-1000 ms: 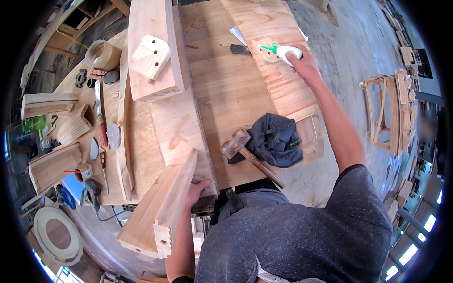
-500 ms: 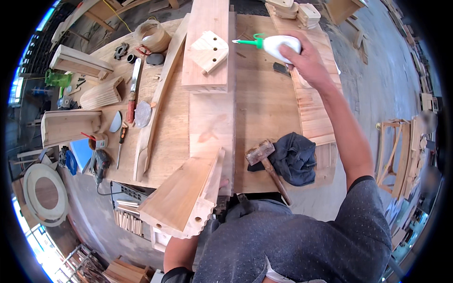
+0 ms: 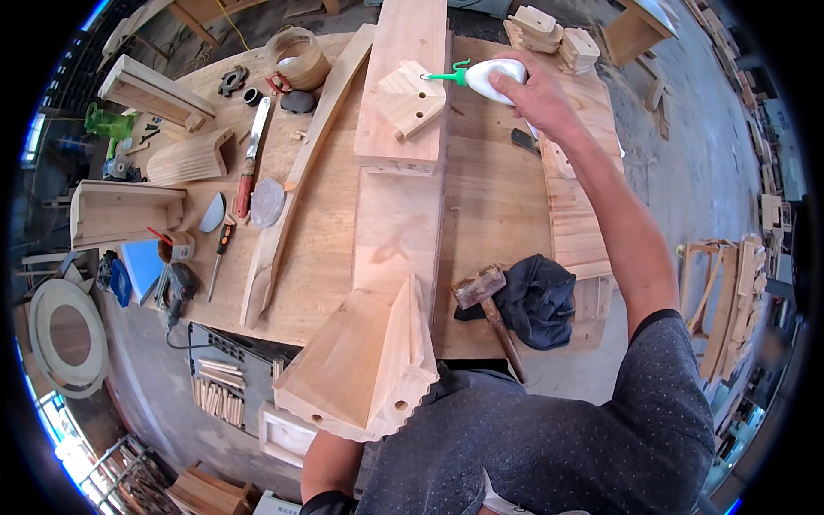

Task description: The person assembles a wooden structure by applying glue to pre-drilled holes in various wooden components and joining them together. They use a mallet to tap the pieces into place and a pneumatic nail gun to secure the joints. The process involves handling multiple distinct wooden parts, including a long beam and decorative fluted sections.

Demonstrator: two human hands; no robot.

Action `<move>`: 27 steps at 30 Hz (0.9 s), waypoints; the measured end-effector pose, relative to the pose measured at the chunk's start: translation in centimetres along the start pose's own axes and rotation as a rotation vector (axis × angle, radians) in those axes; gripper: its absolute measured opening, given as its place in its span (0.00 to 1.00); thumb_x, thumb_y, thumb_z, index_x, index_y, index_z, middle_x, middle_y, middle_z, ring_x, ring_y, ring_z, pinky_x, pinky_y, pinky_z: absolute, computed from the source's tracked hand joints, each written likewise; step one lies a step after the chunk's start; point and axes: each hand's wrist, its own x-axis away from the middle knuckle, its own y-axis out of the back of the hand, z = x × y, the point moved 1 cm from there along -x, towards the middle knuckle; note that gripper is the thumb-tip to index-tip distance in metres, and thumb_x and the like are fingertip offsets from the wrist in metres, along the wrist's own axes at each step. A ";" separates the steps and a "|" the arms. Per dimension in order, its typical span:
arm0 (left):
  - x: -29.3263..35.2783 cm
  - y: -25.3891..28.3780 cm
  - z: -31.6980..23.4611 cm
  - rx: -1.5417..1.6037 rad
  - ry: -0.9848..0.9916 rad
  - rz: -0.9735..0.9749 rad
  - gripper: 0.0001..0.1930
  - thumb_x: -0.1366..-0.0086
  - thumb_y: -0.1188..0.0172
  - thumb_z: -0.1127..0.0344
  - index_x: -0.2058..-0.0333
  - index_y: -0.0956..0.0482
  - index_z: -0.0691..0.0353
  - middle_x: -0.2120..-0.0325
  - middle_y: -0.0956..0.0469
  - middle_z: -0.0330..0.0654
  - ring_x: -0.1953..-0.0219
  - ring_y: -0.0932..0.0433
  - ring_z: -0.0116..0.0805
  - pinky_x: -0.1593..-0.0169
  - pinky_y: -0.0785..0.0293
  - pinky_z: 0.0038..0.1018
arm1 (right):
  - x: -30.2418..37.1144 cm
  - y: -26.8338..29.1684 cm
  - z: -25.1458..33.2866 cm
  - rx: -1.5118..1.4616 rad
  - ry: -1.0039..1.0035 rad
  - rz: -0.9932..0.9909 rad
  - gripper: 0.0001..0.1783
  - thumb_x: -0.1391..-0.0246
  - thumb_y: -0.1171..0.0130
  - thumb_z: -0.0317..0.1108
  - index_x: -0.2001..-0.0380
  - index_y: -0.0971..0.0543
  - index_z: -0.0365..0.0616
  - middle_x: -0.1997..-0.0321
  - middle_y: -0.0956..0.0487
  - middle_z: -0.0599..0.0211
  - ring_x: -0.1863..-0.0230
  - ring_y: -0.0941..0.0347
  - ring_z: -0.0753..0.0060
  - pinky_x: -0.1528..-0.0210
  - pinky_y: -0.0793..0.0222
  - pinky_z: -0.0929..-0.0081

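My right hand (image 3: 543,93) is closed round a white squeeze bottle (image 3: 486,80) with a green nozzle. Its tip meets the far hole in a small pale wooden block (image 3: 400,100), which lies on a thick wooden beam (image 3: 390,153). Two more holes show in that block. At the near end, a V-shaped wooden corner piece (image 3: 352,360) with a scalloped edge and drilled end holes leans over the bench edge. My left forearm (image 3: 330,465) runs up beneath this piece; the hand supports it from behind, with its fingers hidden.
A mallet (image 3: 481,287) lies against a dark cloth (image 3: 538,302) right of the beam. Leftward on the bench (image 3: 322,249) are a red-handled scraper (image 3: 245,193), a screwdriver (image 3: 221,249), a power drill (image 3: 178,287) and wooden parts. Stacked blocks (image 3: 579,49) stand far right.
The bottle's nozzle has moved from beside the small block onto its far hole. The corner piece has turned, showing more of its right face. The whole view has shifted slightly.
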 end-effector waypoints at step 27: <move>0.3 1.4 -0.6 -0.087 -0.077 -0.063 0.44 0.48 0.26 0.45 0.33 0.32 0.50 0.45 0.23 0.48 0.44 0.27 0.49 0.39 0.32 0.42 | 1.2 -1.0 6.3 0.166 0.033 -0.086 0.29 0.45 0.37 0.51 0.47 0.23 0.42 0.63 0.17 0.57 0.73 0.21 0.70 0.68 0.24 0.70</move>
